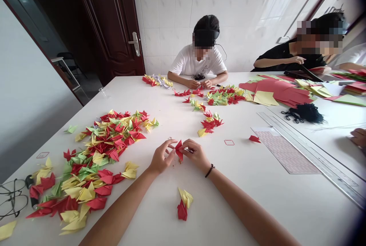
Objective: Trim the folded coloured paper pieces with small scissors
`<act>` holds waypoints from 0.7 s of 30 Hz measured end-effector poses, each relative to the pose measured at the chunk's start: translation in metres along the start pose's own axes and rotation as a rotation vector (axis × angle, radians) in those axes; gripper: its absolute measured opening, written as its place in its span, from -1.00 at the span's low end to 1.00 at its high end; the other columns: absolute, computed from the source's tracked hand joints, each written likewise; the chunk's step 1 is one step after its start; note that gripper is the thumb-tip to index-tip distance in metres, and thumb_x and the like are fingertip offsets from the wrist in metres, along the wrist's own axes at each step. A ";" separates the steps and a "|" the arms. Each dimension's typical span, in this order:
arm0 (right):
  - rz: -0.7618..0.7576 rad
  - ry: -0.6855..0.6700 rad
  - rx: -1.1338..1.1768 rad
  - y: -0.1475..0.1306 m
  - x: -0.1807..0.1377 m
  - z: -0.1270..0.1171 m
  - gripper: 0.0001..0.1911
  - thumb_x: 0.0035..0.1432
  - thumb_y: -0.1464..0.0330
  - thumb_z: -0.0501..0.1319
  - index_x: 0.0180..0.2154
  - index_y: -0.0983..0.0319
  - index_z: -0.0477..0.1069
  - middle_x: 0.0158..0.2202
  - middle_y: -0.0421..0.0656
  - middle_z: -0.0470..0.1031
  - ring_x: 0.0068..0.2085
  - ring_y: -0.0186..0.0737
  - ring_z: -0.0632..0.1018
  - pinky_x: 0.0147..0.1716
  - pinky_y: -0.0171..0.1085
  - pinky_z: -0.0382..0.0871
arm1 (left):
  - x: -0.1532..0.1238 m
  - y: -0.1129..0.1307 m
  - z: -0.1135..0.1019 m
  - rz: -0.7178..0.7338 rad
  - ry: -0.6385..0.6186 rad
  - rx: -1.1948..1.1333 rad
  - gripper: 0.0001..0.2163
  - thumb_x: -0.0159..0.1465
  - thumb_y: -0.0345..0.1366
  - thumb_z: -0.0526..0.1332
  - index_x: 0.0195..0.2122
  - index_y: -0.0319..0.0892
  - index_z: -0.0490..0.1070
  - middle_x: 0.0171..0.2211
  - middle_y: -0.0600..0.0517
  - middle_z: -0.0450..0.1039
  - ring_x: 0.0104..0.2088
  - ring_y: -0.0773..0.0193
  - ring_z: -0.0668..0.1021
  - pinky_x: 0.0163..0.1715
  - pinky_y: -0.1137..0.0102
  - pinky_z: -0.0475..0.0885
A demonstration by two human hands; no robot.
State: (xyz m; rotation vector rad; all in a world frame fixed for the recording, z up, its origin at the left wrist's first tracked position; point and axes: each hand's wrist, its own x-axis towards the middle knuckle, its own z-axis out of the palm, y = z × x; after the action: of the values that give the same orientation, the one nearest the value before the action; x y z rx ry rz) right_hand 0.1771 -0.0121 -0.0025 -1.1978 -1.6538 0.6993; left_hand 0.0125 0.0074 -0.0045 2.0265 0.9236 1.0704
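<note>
Between my two hands is a small red origami crane (179, 147), held a little above the white table. My left hand (161, 157) pinches its left side with thumb and fingers. From the right, the fingers of my right hand (197, 154) are closed at the crane's other side; whether a small tool is also in them I cannot make out. Tiny bits (180, 160) lie on the table just below. Nearer to me, between my forearms, rest a yellow folded crane (185, 197) and a red folded crane (182, 211), touching each other.
A large heap of cranes (114, 131) spreads on the left beside eyeglasses (13, 198). On the right lie a long clear ruler (309, 154), a printed sheet (286, 152), black thread (304, 113) and coloured paper (281, 89). Two people (198, 57) (291, 55) sit across the table.
</note>
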 end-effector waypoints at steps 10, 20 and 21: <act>0.011 -0.015 0.061 0.002 -0.001 0.006 -0.86 0.00 0.31 0.17 -0.52 0.24 0.35 -0.33 -0.11 0.40 -0.48 -0.35 0.35 -0.52 -0.34 0.22 | 0.006 0.005 0.003 -0.129 0.089 -0.149 -0.87 0.08 -0.25 0.18 -0.50 -0.17 0.46 -0.30 -0.04 0.43 -0.27 0.25 0.47 -0.45 0.47 0.34; 0.171 0.003 0.161 -0.001 0.000 0.006 -0.87 0.00 0.33 0.13 -0.49 0.27 0.34 -0.54 -0.22 0.31 -0.52 -0.37 0.27 -0.52 -0.35 0.16 | 0.007 0.002 0.002 -0.411 0.115 -0.433 -0.77 0.03 -0.14 0.20 -0.43 -0.23 0.41 -0.44 0.00 0.44 -0.44 0.32 0.43 -0.53 0.47 0.37; 0.181 0.004 0.162 -0.001 0.000 0.006 -0.86 0.00 0.33 0.13 -0.49 0.27 0.35 -0.55 -0.23 0.30 -0.52 -0.37 0.26 -0.52 -0.35 0.15 | 0.007 0.002 0.001 -0.410 0.105 -0.430 -0.77 0.03 -0.14 0.20 -0.42 -0.22 0.40 -0.44 0.00 0.43 -0.44 0.32 0.43 -0.53 0.47 0.37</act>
State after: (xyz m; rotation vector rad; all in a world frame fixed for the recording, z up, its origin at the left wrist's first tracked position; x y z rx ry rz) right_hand 0.1710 -0.0119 -0.0040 -1.2397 -1.4673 0.9244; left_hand 0.0174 0.0120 -0.0005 1.3703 1.0065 1.0423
